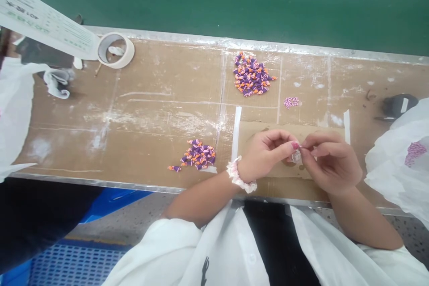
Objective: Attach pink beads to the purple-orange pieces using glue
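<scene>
Tape roll (pixel 118 65) beside paper sheet (pixel 43 24)

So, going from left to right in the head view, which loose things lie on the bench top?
Tape roll → near purple-and-orange pile → far purple-and-orange pile → small pink pile → dark object.

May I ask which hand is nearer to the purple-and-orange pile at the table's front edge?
Left. The left hand is just right of the purple-and-orange pile; the right hand is farther right, beyond it, both pinching a small silvery piece.
</scene>
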`<state>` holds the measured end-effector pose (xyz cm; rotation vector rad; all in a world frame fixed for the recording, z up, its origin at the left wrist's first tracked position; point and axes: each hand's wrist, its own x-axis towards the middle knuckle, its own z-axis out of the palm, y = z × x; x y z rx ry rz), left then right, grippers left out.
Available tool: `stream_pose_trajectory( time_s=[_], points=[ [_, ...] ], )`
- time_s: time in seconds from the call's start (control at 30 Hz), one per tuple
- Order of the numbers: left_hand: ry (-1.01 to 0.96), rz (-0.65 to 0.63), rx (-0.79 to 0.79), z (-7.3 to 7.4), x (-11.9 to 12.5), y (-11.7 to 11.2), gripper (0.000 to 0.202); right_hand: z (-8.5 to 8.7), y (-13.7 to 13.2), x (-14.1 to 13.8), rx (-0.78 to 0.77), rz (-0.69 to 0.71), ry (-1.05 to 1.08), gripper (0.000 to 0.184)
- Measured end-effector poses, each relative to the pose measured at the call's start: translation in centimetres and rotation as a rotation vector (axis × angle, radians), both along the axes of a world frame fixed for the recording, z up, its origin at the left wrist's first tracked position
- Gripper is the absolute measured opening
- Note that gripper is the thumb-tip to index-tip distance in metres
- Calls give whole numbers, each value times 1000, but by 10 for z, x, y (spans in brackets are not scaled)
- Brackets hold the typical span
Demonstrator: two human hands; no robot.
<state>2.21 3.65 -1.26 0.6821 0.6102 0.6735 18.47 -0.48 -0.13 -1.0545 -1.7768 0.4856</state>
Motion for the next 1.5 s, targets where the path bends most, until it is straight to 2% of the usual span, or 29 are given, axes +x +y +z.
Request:
stream_pose_trajectory(
  time_s=[0.23,0.33,0.47,0.53,0.77,1.17,1.27,1.5],
  points=[
    [122,32,170,1,-2,-2,31,-1,1,-2,44,-20,-82,30],
    [240,57,332,0,-3,-2,22,-1,1,-3,48,-26,-120,29],
    [365,97,560,0,-4,-3,15,-1,0,-3,-31,-10,-87,26],
    [351,94,554,-1,-4,-3,18,-2,-1,-2,-66,0,-47,27],
    [189,43,342,-5,-1,-5,24,-7,-5,-1,-103,-9,102,32],
    [196,49,300,-5,1,-9,26,-1,-1,-4,-107,-4,66,30],
    [234,58,350,-5,1,-8,24,-2,-2,-4,-121,-8,66,28],
    [376,108,608,-2,-1,-5,20,-4,-6,-8,-228,-61,184,27]
  ],
)
